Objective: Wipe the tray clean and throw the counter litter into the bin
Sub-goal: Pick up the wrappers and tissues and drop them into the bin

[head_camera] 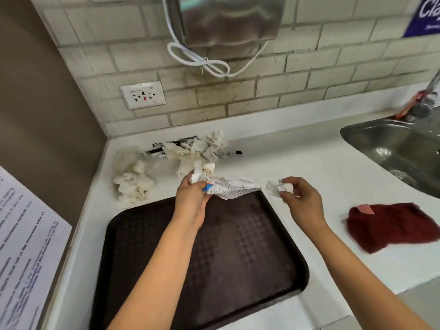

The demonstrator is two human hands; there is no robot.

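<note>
The litter is mostly crumpled paper, so you can expect it to be very light, soft and springy: it will squash in a fist but loosen and shed scraps if you hold it slackly. Your left hand [190, 198] already has its fingers curled round a creased printed sheet [232, 188], held at its left end, above the tray's far edge. The sheet's long axis runs left to right along that edge, with its free end pointing toward your right hand [301, 198]. That hand pinches a small white wad [277, 188] between thumb and fingertips, just beyond the tray's far right corner.

More litter lies near the table's far left corner: a heap of stained napkins [200, 151] over a dark wrapper strip, and a paler clump [133, 181] to its left. Gather these from underneath in a bunch, since single corners would probably tear or slip.

The dark tray [281, 270] lies flat near the table's front edge, its long axis running front to back. It looks stiff and textured, so wiping should not shift it much, though it could slide on the smooth table.

A red cloth [390, 227] lies crumpled and limp to the tray's right, below the sink [371, 136] at the far right. No bin is in view.
</note>
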